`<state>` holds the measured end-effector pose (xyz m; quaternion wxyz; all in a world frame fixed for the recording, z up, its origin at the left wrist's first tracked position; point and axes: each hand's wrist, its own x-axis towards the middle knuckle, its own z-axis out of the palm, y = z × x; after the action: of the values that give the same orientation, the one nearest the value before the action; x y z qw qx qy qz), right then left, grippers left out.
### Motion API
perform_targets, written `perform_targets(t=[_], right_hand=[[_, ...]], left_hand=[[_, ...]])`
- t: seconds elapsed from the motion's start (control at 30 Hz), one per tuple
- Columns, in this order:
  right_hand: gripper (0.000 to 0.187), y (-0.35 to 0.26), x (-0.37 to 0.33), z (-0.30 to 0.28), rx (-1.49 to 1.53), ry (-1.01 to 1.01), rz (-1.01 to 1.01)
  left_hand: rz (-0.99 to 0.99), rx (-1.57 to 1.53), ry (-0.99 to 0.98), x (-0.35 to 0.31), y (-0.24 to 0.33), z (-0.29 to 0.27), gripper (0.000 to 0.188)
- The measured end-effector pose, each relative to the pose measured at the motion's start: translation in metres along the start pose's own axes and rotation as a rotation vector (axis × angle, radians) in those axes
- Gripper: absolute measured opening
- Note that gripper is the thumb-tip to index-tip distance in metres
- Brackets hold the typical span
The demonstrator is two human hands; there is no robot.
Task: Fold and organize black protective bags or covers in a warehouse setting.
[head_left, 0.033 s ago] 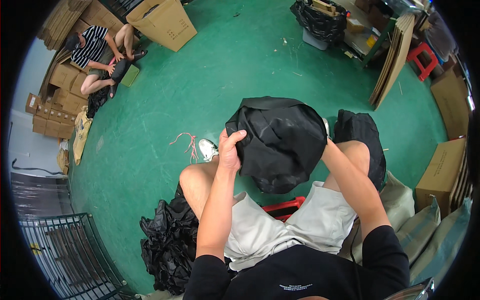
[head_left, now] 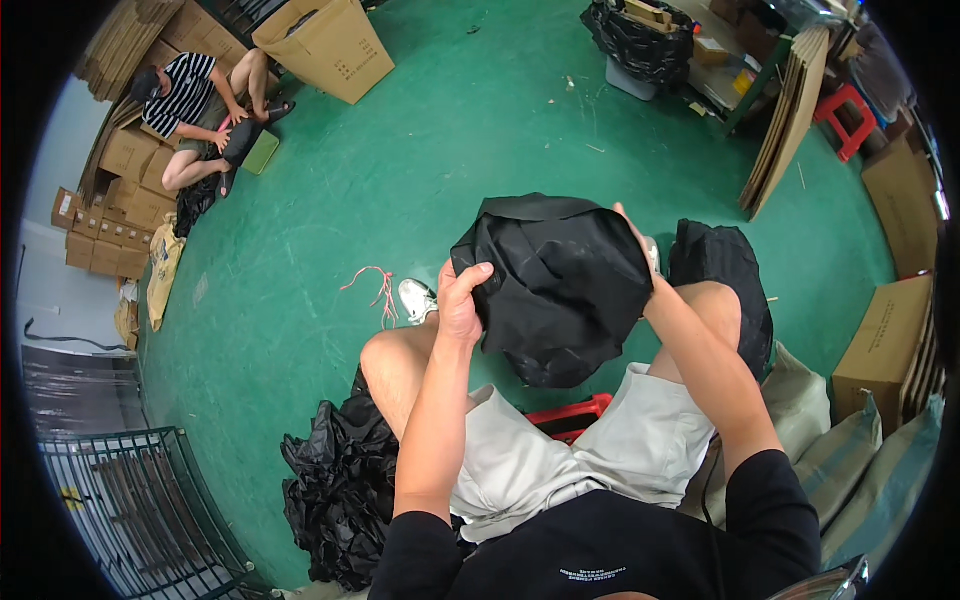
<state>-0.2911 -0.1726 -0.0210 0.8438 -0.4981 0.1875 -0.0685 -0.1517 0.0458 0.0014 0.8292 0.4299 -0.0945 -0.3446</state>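
A bulky, rounded bundle of black fabric [head_left: 560,290], perhaps a bag, is held up between my knees. My left hand [head_left: 463,300] grips its left edge, thumb on top and fingers tucked out of sight beneath. Against the bundle's right side lies my right hand [head_left: 643,250], seen edge-on with its fingers stretched out flat. A second black fabric bundle [head_left: 720,290] stands beside my right knee. Heaped next to my left leg is crumpled black material [head_left: 340,490]. Part of a red object [head_left: 570,415] shows under me, between my thighs.
Pink string [head_left: 383,290] lies on the green floor by my left shoe. Pale sacks [head_left: 850,455] and a carton [head_left: 880,335] are at the right. Far left, a co-worker [head_left: 205,105] sits handling a black item near stacked cartons. A metal rack [head_left: 140,500] stands lower left.
My right hand has come into view along the bundle's right edge, its fingers now stretched upward. The left hand and the bundle have hardly moved.
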Motion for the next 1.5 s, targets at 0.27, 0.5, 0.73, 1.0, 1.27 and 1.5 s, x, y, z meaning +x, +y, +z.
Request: perform_targets(t=[0.27,0.5,0.73,1.0,1.27,1.5], right_hand=[[0.039,-0.03,-0.001,0.007,0.05,-0.123,-0.039],[0.01,-0.018,0.015,-0.002,-0.043,0.151,-0.057],[0.023,-0.031,0.008,0.006,0.021,0.142,-0.096],[0.026,-0.027,0.007,0.005,0.062,0.021,-0.067],[0.022,-0.024,0.018,-0.015,0.024,-0.097,-0.09],[0.027,-0.034,-0.006,-0.003,0.48,-0.352,-0.006]], left_hand=[[0.096,0.047,0.055,-0.002,-0.002,0.006,0.041],[0.25,0.099,0.158,-0.004,0.004,0.001,0.043],[0.328,0.231,0.33,-0.004,0.008,-0.016,0.036],[0.242,0.452,0.284,0.005,-0.001,-0.03,0.019],[0.02,-0.117,-0.171,-0.013,0.027,-0.037,0.027],[-0.238,-0.407,-0.1,-0.022,0.019,-0.037,0.062]])
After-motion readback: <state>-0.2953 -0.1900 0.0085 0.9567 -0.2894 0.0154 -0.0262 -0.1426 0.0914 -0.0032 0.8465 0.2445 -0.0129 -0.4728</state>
